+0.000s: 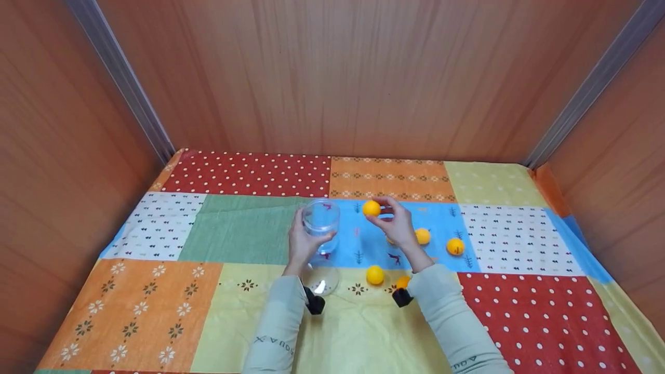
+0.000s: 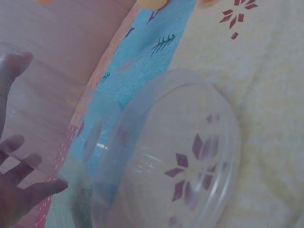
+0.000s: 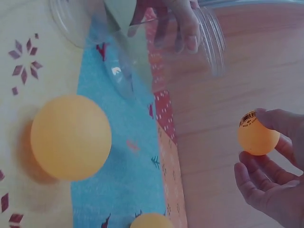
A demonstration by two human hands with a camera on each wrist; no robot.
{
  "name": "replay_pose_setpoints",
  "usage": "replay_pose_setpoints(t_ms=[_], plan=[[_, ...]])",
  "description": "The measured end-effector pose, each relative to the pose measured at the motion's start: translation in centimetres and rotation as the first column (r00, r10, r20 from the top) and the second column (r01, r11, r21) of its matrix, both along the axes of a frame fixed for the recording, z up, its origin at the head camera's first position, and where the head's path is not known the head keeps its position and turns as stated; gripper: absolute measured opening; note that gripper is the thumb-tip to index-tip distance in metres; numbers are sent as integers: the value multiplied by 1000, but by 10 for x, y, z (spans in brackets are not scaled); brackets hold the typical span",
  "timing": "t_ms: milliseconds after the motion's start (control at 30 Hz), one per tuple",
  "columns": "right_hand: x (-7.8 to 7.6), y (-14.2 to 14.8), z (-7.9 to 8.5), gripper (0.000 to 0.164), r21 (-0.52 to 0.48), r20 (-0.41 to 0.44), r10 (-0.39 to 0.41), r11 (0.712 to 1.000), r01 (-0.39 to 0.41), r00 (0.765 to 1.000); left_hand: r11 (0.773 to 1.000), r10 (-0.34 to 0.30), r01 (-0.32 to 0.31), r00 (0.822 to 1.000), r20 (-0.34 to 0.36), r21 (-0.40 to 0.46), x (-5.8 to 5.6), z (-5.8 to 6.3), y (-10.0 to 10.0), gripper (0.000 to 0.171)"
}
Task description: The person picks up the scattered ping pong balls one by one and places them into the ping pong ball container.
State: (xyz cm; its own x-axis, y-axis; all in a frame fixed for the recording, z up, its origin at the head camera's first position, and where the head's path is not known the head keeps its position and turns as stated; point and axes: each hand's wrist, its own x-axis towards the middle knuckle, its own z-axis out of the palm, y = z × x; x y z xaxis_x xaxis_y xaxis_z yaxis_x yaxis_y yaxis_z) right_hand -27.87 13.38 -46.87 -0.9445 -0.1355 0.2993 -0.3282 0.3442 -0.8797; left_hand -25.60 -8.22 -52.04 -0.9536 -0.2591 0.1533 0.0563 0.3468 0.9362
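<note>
I'm finding the left hand (image 1: 303, 242) gripping a jar (image 1: 322, 221), apparently for steadiness, the right hand (image 1: 398, 224) pinching an orange ball (image 1: 371, 208).

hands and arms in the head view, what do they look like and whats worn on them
The left hand and right hand are ungloved. Pale grey-green long sleeves cover the forearms, with dark capital lettering near the elbows. A small black block sits at each wrist.
</note>
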Motion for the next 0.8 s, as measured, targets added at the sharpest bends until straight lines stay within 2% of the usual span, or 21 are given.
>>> replay_pose_setpoints(t_ms=[167, 333, 633, 800], plan=[[-4, -14, 4, 40, -15, -1, 17, 1000, -17, 1000, 1000, 8, -8, 1000, 21, -1, -1, 0, 2, 82], [-6, -31, 8, 38, 20, -23, 31, 999, -30, 999, 1000, 11, -11, 1000, 26, 5, -1, 0, 2, 82], [-8, -54, 15, 39, 74, -77, 104, 992, -98, 992, 1000, 0, -1, 1000, -26, -22, -1, 0, 1, 82], [-8, -63, 18, 39, 89, -56, 130, 988, -125, 990, 1000, -2, 1, 999, -40, -20, -1, 0, 1, 81]])
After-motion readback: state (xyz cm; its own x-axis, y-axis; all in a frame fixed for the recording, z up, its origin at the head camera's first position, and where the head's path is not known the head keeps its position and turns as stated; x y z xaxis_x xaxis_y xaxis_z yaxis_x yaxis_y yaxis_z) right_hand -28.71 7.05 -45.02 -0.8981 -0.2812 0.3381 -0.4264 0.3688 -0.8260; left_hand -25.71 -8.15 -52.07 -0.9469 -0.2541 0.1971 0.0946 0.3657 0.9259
